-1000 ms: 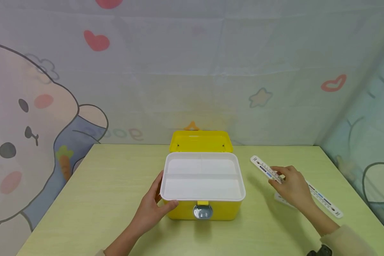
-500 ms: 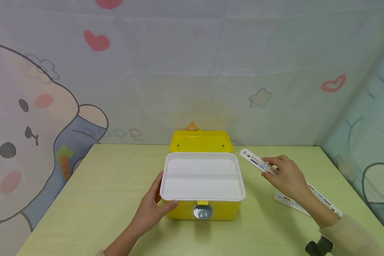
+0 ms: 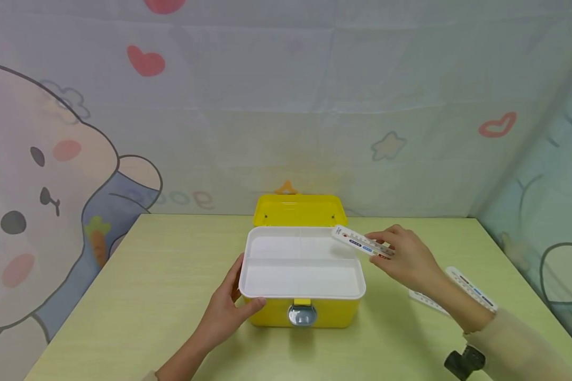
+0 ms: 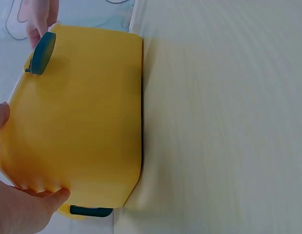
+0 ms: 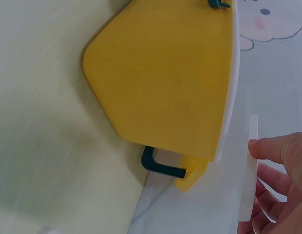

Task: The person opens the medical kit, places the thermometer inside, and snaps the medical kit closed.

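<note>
In the head view, your right hand [image 3: 405,256] pinches a white thermometer strip [image 3: 359,242] right of centre. The strip's long axis slopes from upper left to lower right, its free end pointing upper left over the far right corner of the white tray [image 3: 276,280]. It is slim and flat with a rounded end, bearing fine scale marks and dark and blue printed labels. Your left hand [image 3: 226,304] grips the left side of the yellow box [image 3: 331,313], thumb on its front. Two similar strips [image 3: 472,288] lie on the table [image 3: 181,254] at the lower right, partly behind your forearm.

In the left wrist view, your left hand holds the box from the lower left.

In the right wrist view, the pinched strip shows edge-on at the right, pale and narrow, nearly upright, leaning slightly right at the top and apart from the tray's rim.
</note>
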Demonstrator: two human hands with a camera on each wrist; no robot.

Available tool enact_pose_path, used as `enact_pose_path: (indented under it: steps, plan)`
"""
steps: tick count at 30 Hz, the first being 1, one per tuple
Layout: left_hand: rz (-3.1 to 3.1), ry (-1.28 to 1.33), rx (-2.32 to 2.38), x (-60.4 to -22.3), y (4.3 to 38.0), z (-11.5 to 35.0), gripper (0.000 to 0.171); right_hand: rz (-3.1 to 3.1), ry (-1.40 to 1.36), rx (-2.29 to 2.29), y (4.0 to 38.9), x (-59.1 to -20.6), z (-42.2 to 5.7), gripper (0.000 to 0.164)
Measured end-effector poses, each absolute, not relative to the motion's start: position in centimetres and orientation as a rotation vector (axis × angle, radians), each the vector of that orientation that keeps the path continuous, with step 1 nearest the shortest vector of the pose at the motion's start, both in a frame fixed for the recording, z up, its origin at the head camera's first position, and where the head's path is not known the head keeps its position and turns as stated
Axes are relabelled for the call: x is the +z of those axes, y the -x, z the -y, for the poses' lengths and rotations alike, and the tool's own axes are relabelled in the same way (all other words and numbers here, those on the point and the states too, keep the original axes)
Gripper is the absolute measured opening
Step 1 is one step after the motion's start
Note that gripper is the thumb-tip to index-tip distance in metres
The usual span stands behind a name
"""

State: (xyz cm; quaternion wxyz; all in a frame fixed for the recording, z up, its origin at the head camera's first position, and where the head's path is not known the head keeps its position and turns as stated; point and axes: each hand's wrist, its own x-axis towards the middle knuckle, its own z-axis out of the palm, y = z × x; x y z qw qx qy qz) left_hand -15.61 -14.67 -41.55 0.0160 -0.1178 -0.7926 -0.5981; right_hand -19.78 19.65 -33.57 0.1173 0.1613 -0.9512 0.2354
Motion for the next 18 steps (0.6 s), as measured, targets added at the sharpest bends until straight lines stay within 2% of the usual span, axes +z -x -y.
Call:
enact_pose_path:
  steps: [18]
  plan:
    - [2.449, 0.373, -1.883, -41.6, 15.8, 14.6, 0.092, 2.792, -0.642, 0.711, 19.2, -33.3, -16.0, 0.033]
